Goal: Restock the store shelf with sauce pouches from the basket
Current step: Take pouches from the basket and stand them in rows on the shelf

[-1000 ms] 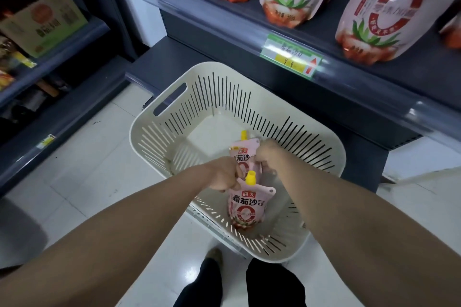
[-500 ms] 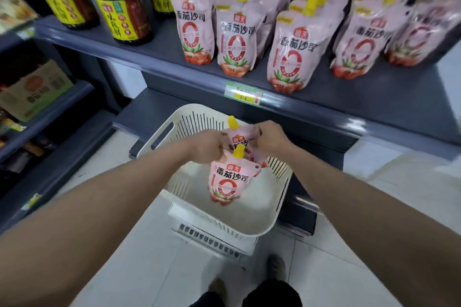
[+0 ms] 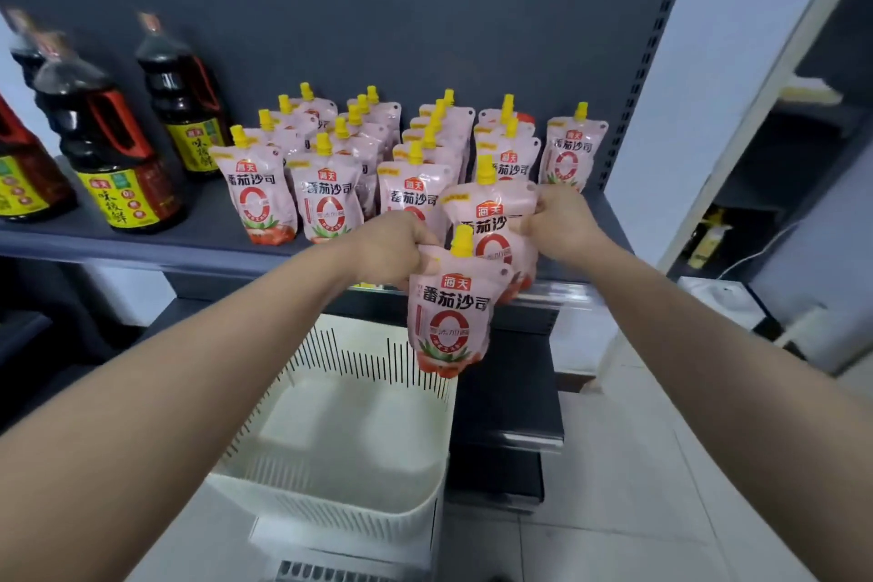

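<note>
Pink pouches are pinched tight in our fingers, one in our left hand (image 3: 397, 246) and one in our right hand (image 3: 557, 222). The near pouch (image 3: 449, 312) hangs over the basket (image 3: 340, 501). The far pouch (image 3: 491, 222) is by the shelf (image 3: 141, 241) front edge. We just lifted both up from the basket, so next we can stand them there.

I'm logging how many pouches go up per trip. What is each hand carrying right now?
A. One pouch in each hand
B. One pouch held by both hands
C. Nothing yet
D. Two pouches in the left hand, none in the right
A: the left hand grips the nearer pouch by its top corner, while the right hand holds the farther pouch.
</note>
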